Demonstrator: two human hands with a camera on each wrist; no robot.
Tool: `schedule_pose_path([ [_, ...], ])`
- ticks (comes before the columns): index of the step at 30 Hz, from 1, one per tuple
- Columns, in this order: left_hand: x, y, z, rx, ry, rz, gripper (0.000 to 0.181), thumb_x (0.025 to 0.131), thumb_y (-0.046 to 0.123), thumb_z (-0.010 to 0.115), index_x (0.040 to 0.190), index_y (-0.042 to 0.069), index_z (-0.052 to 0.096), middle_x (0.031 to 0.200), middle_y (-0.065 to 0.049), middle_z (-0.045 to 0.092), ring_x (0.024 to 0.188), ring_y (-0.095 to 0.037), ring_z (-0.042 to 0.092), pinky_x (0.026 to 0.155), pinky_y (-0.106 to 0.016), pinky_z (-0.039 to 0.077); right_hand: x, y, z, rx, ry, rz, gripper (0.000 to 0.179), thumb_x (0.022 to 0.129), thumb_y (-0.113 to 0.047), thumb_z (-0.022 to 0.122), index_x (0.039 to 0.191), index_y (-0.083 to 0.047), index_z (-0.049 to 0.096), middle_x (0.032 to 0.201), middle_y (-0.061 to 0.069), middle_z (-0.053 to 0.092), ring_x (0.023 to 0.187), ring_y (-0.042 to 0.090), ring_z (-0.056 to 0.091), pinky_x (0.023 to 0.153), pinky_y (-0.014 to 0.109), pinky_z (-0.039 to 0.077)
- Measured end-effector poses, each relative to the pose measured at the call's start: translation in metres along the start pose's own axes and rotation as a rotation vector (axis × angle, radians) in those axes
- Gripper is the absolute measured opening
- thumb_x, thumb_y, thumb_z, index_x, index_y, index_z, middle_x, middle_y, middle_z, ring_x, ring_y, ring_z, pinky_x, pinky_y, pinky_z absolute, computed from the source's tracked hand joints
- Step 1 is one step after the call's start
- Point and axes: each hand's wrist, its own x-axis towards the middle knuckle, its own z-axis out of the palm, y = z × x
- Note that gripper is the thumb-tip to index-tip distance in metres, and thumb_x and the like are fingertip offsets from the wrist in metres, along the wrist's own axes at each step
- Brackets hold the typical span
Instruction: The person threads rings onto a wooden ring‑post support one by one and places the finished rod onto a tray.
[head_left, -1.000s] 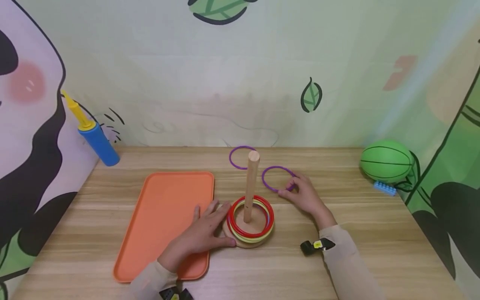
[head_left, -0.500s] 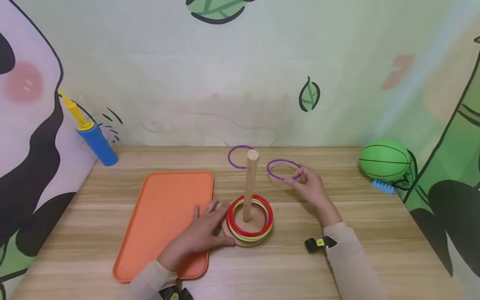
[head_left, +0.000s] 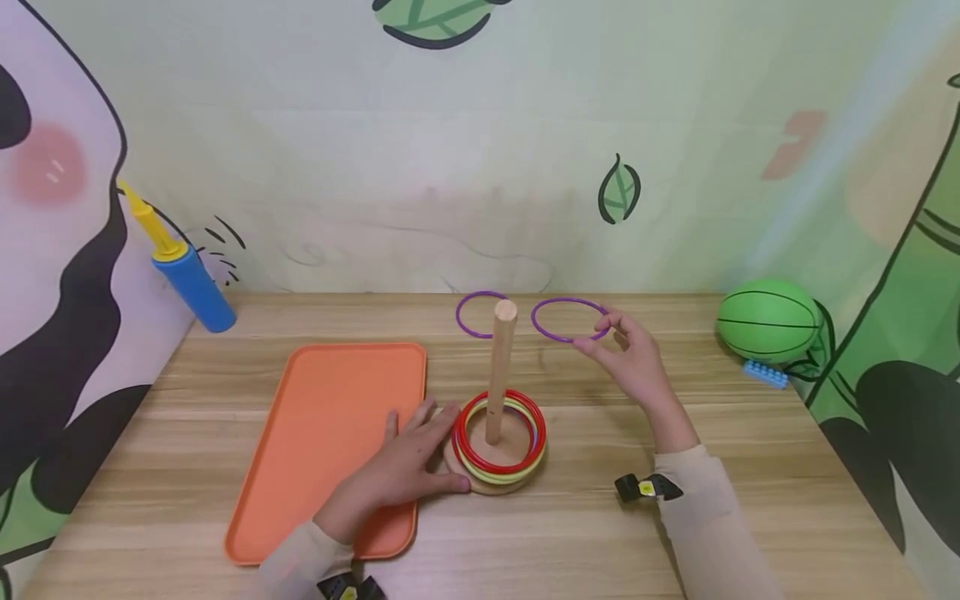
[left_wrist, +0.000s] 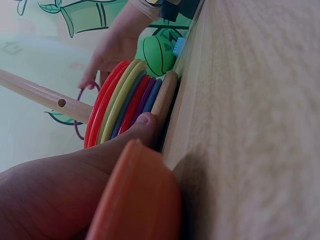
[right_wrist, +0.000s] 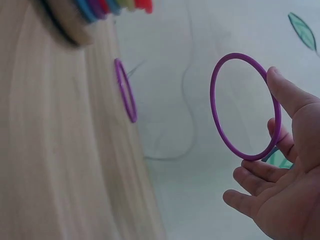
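Note:
In the head view, my right hand [head_left: 633, 354] pinches a purple ring [head_left: 570, 298] between thumb and fingers, raised above the table. The right wrist view shows this ring [right_wrist: 212, 100] held at its edge, other fingers loosely extended. A wooden ring-toss stand [head_left: 499, 375] stands upright, with several stacked rings [head_left: 540, 446] in red, yellow, blue and purple around its post. My left hand [head_left: 401, 462] touches the left side of the stand's round base, fingers fairly straight and thumb [left_wrist: 145, 120] at the front edge. Behind the post, another purple ring [head_left: 459, 317] lies at the back.
An orange tray [head_left: 337, 417] lies left of the stand, partly under my left hand. A blue-and-yellow hand pump [head_left: 195, 287] is at the back left. On the right are a green ball [head_left: 770, 321] and a blue toy brick [head_left: 766, 373]. A printed wall [head_left: 337, 167] closes off the back.
My right hand has lifted the purple ring off the table and moved it up, away from me and slightly right. My left hand and the stand stay in place.

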Motion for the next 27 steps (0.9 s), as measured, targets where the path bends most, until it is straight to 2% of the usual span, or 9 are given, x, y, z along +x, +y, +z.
schedule_pose_path([
  [6, -0.001, 0.000, -0.001, -0.003, 0.002, 0.002, 0.107, 0.086, 0.059, 0.082, 0.166, 0.009, 0.032, 0.168, -0.012, 0.038, 0.162, -0.041, 0.007, 0.118, -0.075, -0.013, -0.002, -0.017, -0.001, 0.022, 0.004, -0.038, 0.033, 0.094, -0.013, 0.083, 0.107, 0.003, 0.057, 0.152, 0.025, 0.054, 0.153, 0.041, 0.036, 0.123, 0.060, 0.030],
  [15, 0.000, -0.001, 0.001, 0.015, -0.011, -0.006, 0.110, 0.086, 0.063, 0.079, 0.168, 0.012, 0.027, 0.171, -0.009, 0.033, 0.162, -0.038, 0.007, 0.119, -0.073, -0.015, -0.007, -0.034, -0.008, -0.002, 0.028, -0.054, 0.033, 0.094, -0.015, 0.083, 0.106, -0.001, 0.056, 0.157, 0.021, 0.050, 0.153, 0.039, 0.036, 0.124, 0.059, 0.030],
  [23, 0.000, 0.001, 0.000, 0.004, 0.000, 0.000, 0.107, 0.086, 0.060, 0.081, 0.167, 0.009, 0.032, 0.168, -0.011, 0.038, 0.162, -0.041, 0.008, 0.118, -0.075, -0.013, -0.006, -0.054, -0.015, 0.030, 0.019, -0.126, 0.032, 0.091, -0.010, 0.084, 0.104, 0.001, 0.057, 0.159, 0.020, 0.049, 0.152, 0.039, 0.039, 0.125, 0.053, 0.028],
  [27, 0.000, 0.001, 0.000, 0.013, 0.003, -0.001, 0.107, 0.087, 0.060, 0.081, 0.167, 0.009, 0.032, 0.169, -0.011, 0.037, 0.162, -0.040, 0.008, 0.118, -0.075, -0.012, -0.006, -0.064, -0.022, 0.039, 0.021, -0.121, 0.032, 0.092, -0.012, 0.083, 0.105, -0.001, 0.057, 0.161, 0.018, 0.047, 0.153, 0.038, 0.038, 0.126, 0.052, 0.028],
])
